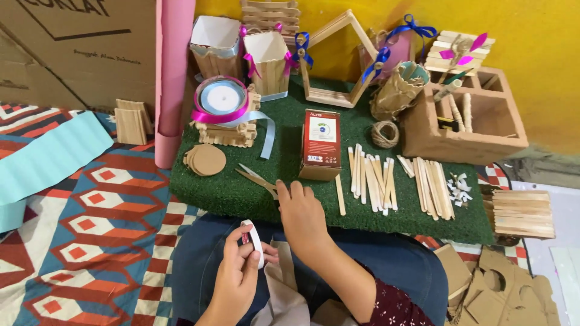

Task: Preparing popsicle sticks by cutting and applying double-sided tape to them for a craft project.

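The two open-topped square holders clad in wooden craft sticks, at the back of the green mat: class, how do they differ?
The left craft-stick holder sits partly behind the pink paper roll, and no ribbon shows on it; the right craft-stick holder stands nearer the front, in full view, with pink ribbon bows at its sides. The left one's rim looks wider. Both are upright, white-lined, empty as far as seen, and untouched by either hand.
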